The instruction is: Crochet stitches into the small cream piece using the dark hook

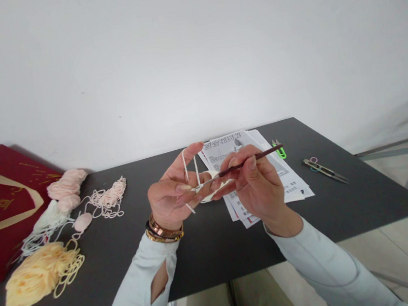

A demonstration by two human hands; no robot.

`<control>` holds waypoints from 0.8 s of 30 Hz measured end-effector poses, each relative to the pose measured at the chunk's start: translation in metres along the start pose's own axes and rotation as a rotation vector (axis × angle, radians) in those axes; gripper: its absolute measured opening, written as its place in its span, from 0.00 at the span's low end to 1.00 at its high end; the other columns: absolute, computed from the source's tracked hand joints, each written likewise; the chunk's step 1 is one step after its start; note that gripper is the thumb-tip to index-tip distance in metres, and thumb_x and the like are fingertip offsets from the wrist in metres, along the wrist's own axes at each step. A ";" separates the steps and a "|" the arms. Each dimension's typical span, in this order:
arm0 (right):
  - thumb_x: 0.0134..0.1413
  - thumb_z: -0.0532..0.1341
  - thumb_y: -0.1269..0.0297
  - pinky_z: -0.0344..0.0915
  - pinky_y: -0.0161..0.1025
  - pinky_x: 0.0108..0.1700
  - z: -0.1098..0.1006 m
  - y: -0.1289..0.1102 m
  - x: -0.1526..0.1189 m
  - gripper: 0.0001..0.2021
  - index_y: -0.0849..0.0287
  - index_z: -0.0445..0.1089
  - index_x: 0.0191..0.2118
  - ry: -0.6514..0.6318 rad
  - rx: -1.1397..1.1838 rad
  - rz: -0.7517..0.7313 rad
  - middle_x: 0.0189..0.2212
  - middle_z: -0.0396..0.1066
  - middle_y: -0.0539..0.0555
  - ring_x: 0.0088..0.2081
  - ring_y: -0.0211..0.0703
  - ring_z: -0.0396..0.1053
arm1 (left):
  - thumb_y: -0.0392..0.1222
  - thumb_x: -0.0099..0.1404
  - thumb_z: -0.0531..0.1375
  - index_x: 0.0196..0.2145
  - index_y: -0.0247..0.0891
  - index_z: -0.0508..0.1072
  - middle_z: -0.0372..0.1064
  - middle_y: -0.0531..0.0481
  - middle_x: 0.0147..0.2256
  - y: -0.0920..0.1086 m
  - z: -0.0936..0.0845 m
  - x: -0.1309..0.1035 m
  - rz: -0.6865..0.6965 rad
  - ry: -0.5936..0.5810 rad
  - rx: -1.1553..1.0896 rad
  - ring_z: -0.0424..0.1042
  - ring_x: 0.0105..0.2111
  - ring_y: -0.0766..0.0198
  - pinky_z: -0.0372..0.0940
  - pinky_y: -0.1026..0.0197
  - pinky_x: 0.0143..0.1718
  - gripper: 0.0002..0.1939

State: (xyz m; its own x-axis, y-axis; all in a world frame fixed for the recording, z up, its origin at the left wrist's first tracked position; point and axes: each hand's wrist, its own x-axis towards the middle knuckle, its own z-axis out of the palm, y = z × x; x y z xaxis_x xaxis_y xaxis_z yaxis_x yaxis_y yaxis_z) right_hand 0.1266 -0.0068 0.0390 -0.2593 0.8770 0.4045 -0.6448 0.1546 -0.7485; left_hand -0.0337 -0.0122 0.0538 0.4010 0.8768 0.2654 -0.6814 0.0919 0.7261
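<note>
My left hand (172, 194) pinches a short piece of white yarn (185, 167) between thumb and fingers. The strand runs up around the raised index finger, and a loose tail pokes out below the thumb. In my right hand (258, 183) is a crochet hook (251, 161) with a dark brown handle, held like a pen. Its thin metal tip reaches to the yarn at the left fingertips; whether it sits inside a loop is too small to tell. A white bundle, probably the yarn's ball, shows partly behind the hands.
Printed sheets (297, 187) lie behind my right hand, with a green clip-like tool (280, 149) on them. Thread snips (325, 171) rest at the right. At the left are a yellow yarn skein (37, 278), pink yarn (67, 184) and a red bag (1, 197) on the dark table (366, 202).
</note>
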 end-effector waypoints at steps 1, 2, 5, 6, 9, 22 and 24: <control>0.60 0.59 0.50 0.79 0.40 0.27 0.000 -0.001 0.000 0.12 0.53 0.65 0.37 0.008 -0.009 0.004 0.30 0.71 0.47 0.28 0.39 0.77 | 0.35 0.49 0.63 0.49 0.46 0.75 0.39 0.62 0.08 0.000 0.000 0.000 0.001 0.014 0.011 0.53 0.16 0.67 0.65 0.55 0.33 0.27; 0.60 0.59 0.49 0.78 0.39 0.26 0.001 -0.001 0.000 0.12 0.52 0.65 0.36 0.015 -0.018 0.008 0.30 0.71 0.47 0.28 0.39 0.77 | 0.35 0.49 0.63 0.48 0.46 0.75 0.39 0.62 0.08 0.000 0.001 0.000 0.004 0.026 0.023 0.53 0.15 0.67 0.65 0.55 0.33 0.27; 0.60 0.58 0.48 0.78 0.38 0.25 0.001 -0.001 0.001 0.12 0.51 0.64 0.36 0.020 -0.032 0.010 0.30 0.70 0.46 0.27 0.38 0.77 | 0.36 0.48 0.63 0.48 0.46 0.75 0.39 0.63 0.08 0.001 0.001 0.000 0.012 0.049 0.045 0.53 0.15 0.67 0.66 0.53 0.35 0.27; 0.60 0.58 0.48 0.78 0.38 0.25 0.001 -0.001 0.000 0.12 0.51 0.64 0.36 0.017 -0.035 0.006 0.30 0.70 0.46 0.27 0.39 0.77 | 0.36 0.48 0.63 0.48 0.46 0.75 0.39 0.63 0.08 0.001 0.001 0.000 0.013 0.047 0.046 0.53 0.15 0.67 0.66 0.53 0.35 0.27; 0.61 0.58 0.49 0.78 0.38 0.25 0.001 -0.002 -0.001 0.11 0.51 0.65 0.37 0.020 -0.055 -0.011 0.30 0.71 0.47 0.28 0.40 0.77 | 0.35 0.48 0.62 0.48 0.46 0.75 0.39 0.62 0.08 0.001 0.000 0.000 0.003 0.035 0.032 0.53 0.16 0.67 0.66 0.53 0.36 0.27; 0.64 0.57 0.57 0.81 0.41 0.28 -0.001 -0.004 -0.007 0.07 0.50 0.70 0.40 0.011 -0.153 -0.159 0.36 0.69 0.50 0.33 0.42 0.78 | 0.33 0.48 0.62 0.49 0.43 0.75 0.40 0.61 0.09 0.002 -0.003 0.000 -0.014 0.061 0.022 0.57 0.19 0.64 0.64 0.57 0.33 0.28; 0.64 0.57 0.58 0.80 0.41 0.28 -0.002 -0.004 -0.008 0.07 0.50 0.71 0.40 0.002 -0.177 -0.196 0.36 0.69 0.51 0.34 0.42 0.77 | 0.33 0.48 0.62 0.50 0.42 0.75 0.41 0.60 0.09 0.003 -0.002 0.001 -0.011 0.060 0.021 0.58 0.20 0.63 0.64 0.58 0.32 0.28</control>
State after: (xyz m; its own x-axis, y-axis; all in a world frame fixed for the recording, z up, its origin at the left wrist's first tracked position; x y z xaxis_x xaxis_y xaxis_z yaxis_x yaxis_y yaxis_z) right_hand 0.1321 -0.0132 0.0378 -0.1403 0.8231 0.5503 -0.5467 0.3990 -0.7361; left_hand -0.0363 -0.0098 0.0546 0.3705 0.9027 0.2188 -0.6639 0.0926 0.7421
